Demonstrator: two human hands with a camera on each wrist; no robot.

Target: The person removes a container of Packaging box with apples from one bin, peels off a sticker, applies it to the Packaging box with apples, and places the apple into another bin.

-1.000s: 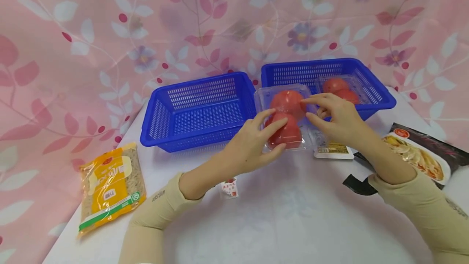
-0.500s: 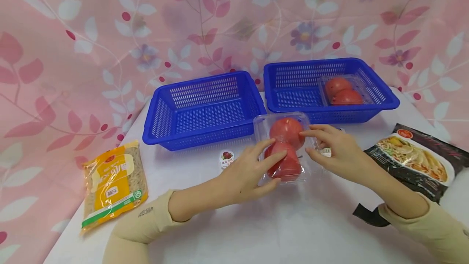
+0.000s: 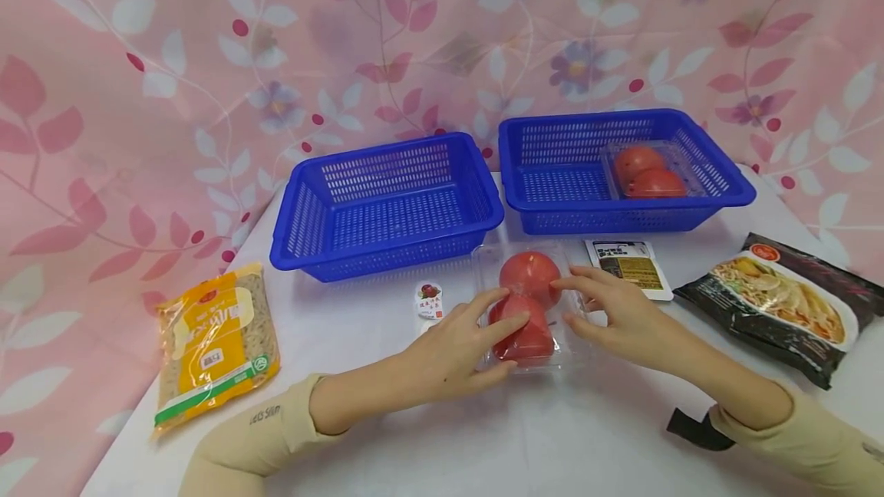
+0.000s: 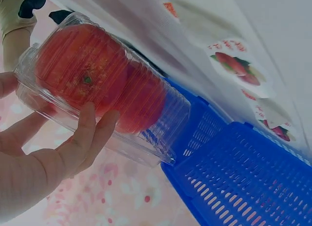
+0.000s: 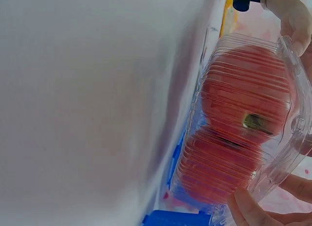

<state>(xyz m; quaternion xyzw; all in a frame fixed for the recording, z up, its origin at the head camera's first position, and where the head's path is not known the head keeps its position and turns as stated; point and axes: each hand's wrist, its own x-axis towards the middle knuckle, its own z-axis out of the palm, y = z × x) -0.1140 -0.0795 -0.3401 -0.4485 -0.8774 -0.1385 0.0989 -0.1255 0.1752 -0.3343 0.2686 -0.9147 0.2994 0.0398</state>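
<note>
A clear plastic clamshell box with two red tomatoes inside is between both hands, over the middle of the table. My left hand holds its left side, fingers over the lid. On the right side, my right hand grips the edge with thumb and fingers. The left wrist view has the left hand's fingers against the ribbed plastic. Ribbed plastic and tomatoes also fill the right wrist view, with right fingertips on the lower end. Whether the box touches the table I cannot tell.
Behind stand two blue baskets: the left one bare inside, the right one holding another tomato box. A small flat packet and a black noodle bag lie right, a yellow bag left, a sticker between.
Both hands have brought the tomato box down and toward me, away from the right basket's front. The small flat packet behind it has come into fuller view.
</note>
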